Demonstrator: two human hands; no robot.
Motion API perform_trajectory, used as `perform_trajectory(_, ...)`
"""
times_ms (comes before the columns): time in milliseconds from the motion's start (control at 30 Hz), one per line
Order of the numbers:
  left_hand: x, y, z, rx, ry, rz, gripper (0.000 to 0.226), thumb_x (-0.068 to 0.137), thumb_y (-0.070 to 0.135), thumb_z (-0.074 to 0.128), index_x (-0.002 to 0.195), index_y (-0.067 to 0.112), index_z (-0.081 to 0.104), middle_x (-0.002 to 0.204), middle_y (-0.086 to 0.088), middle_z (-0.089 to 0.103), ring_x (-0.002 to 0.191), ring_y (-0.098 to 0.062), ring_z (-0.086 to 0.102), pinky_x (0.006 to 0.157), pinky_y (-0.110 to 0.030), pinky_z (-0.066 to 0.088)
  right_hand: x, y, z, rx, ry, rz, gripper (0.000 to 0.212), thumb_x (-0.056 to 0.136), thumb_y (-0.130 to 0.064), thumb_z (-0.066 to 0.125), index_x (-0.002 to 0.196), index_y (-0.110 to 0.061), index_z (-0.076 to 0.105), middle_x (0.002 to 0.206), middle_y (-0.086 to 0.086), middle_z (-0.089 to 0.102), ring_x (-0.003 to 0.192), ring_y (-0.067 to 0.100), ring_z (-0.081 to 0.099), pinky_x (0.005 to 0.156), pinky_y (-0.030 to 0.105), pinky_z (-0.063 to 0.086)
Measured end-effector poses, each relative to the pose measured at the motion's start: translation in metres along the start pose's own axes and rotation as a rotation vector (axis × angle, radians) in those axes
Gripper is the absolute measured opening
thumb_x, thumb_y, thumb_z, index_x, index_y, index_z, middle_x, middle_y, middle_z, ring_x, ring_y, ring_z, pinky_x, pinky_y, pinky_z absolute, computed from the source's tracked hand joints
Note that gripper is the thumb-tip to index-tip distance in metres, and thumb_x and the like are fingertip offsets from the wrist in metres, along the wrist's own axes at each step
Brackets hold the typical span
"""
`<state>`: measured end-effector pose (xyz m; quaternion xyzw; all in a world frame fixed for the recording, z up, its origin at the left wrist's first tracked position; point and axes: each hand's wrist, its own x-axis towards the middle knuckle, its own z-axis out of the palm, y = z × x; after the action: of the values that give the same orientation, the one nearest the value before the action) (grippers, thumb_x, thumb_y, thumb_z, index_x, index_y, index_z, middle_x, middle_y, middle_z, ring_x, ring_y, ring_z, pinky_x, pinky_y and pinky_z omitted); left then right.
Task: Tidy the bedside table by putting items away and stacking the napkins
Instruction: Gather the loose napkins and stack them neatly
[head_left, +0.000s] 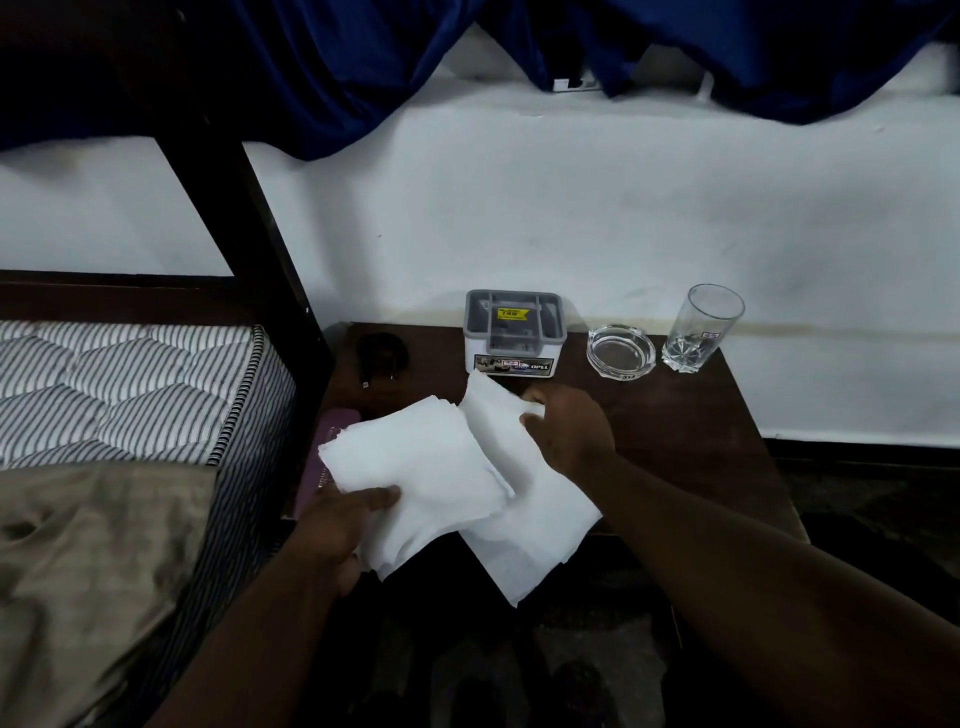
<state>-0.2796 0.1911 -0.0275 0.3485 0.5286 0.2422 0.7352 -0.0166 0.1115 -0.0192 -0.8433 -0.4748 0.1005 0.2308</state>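
Note:
My left hand (337, 525) grips a stack of white napkins (421, 467) by its near left corner, held above the front of the dark wooden bedside table (691, 431). Another white napkin (524, 525) lies partly under that stack and hangs past the table's front edge. My right hand (566, 431) pinches this napkin at its far edge. A grey and white plastic organiser box (514, 332) stands at the back of the table.
A glass ashtray (621, 349) and a clear drinking glass (701, 327) stand at the back right. A dark coiled charger (382, 358) and a purple flat object (332, 431) lie on the left side. The bed with striped mattress (130, 384) is at left, a white wall behind.

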Motion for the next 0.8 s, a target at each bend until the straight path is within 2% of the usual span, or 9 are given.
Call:
perform_trajectory(67,0.0,0.0,0.0,0.013,0.01,0.015,0.041,0.083,-0.009,0.072,0.123,0.001,0.067,0.116,-0.022,0.074,0.101,-0.039,0.072,0.079,-0.046,0.063,0.005,0.001,-0.005,0.066,0.01,0.007,0.012,0.088,-0.023,0.069,0.098,-0.016,0.071,0.103,0.007,0.073,0.1,0.03,0.066,0.083,0.037,0.052)
perform_trajectory(133,0.001,0.001,-0.001,0.016,0.008,0.028,0.036,0.083,-0.009,0.072,0.117,0.003,0.069,0.107,-0.018,0.077,0.086,-0.031,0.076,0.06,-0.035,0.062,0.011,0.003,-0.011,0.125,0.002,0.035,0.007,0.085,-0.021,0.073,0.084,-0.017,0.068,0.089,0.006,0.07,0.086,0.027,0.064,0.073,0.033,0.048)
perform_trajectory(200,0.002,0.0,-0.002,0.012,0.008,0.031,0.032,0.084,-0.01,0.071,0.113,0.003,0.07,0.098,-0.014,0.079,0.076,-0.026,0.078,0.054,-0.032,0.061,0.017,0.005,-0.016,0.227,0.002,0.122,0.013,0.082,-0.019,0.077,0.078,-0.017,0.065,0.078,0.003,0.065,0.075,0.023,0.061,0.066,0.034,0.047)
perform_trajectory(267,0.002,0.0,-0.002,0.013,0.015,0.039,0.031,0.084,-0.01,0.071,0.111,0.005,0.071,0.095,-0.012,0.08,0.076,-0.026,0.078,0.057,-0.033,0.061,0.022,0.007,-0.022,0.389,0.003,0.241,0.012,0.081,-0.016,0.08,0.084,-0.01,0.069,0.077,0.008,0.066,0.072,0.024,0.063,0.065,0.041,0.056)
perform_trajectory(400,0.002,0.001,-0.002,0.015,0.006,0.024,0.033,0.083,-0.01,0.072,0.115,0.0,0.069,0.114,-0.022,0.074,0.095,-0.036,0.072,0.073,-0.038,0.058,0.026,0.01,-0.042,0.683,0.013,0.403,0.014,0.085,-0.004,0.077,0.095,-0.005,0.067,0.09,0.016,0.067,0.078,0.029,0.066,0.064,0.04,0.061)
perform_trajectory(533,-0.003,0.003,0.0,-0.016,-0.023,0.01,0.044,0.084,-0.012,0.069,0.127,-0.002,0.064,0.121,-0.024,0.071,0.106,-0.041,0.069,0.079,-0.042,0.057,0.018,0.005,-0.072,0.948,0.066,0.451,0.014,0.088,0.005,0.07,0.1,0.001,0.064,0.084,0.009,0.065,0.074,0.021,0.064,0.043,0.02,0.054)
perform_trajectory(600,-0.007,0.005,0.002,-0.036,-0.049,0.0,0.045,0.084,-0.013,0.067,0.128,-0.004,0.063,0.121,-0.025,0.071,0.103,-0.041,0.07,0.076,-0.042,0.059,0.013,0.003,-0.087,1.001,0.112,0.473,0.018,0.087,0.004,0.072,0.104,0.003,0.066,0.088,0.009,0.067,0.074,0.019,0.066,0.044,0.02,0.054)
perform_trajectory(700,-0.014,0.008,0.007,-0.064,-0.11,0.004,0.038,0.083,-0.014,0.067,0.12,-0.004,0.066,0.111,-0.025,0.074,0.09,-0.037,0.073,0.067,-0.04,0.063,0.008,-0.003,-0.105,1.07,0.132,0.516,0.009,0.087,0.001,0.073,0.093,-0.001,0.067,0.094,0.011,0.071,0.078,0.019,0.069,0.051,0.021,0.058)
perform_trajectory(800,-0.024,0.012,0.019,-0.02,-0.172,0.021,0.028,0.088,-0.01,0.066,0.112,0.002,0.067,0.102,-0.02,0.075,0.089,-0.034,0.073,0.068,-0.038,0.063,0.0,-0.017,-0.114,1.151,0.086,0.521,0.008,0.087,0.001,0.073,0.089,-0.004,0.066,0.096,0.012,0.072,0.082,0.021,0.071,0.063,0.026,0.061)
